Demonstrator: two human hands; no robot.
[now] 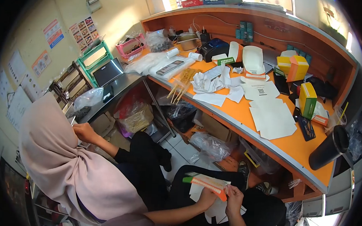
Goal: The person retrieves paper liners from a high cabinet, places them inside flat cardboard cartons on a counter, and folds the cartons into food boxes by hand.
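Observation:
Above my lap, my left hand (206, 199) is closed on the near side of a paper food box (208, 184) printed in orange, green and white. The fingers of my right hand (234, 197) pinch the box's right end, where the orange flap is. Its far left end looks blurred. Beneath both hands, flat white box blanks (216, 213) lie across my dark trousers, partly covered by my forearms.
A co-worker in a pink headscarf (52, 135) sits close on my left. The orange desk (233, 109) carries flat white blanks (273, 117), crumpled receipts (209, 82), folded boxes (307, 98) and a black tumbler (329, 147). Plastic bags (212, 146) lie beneath it.

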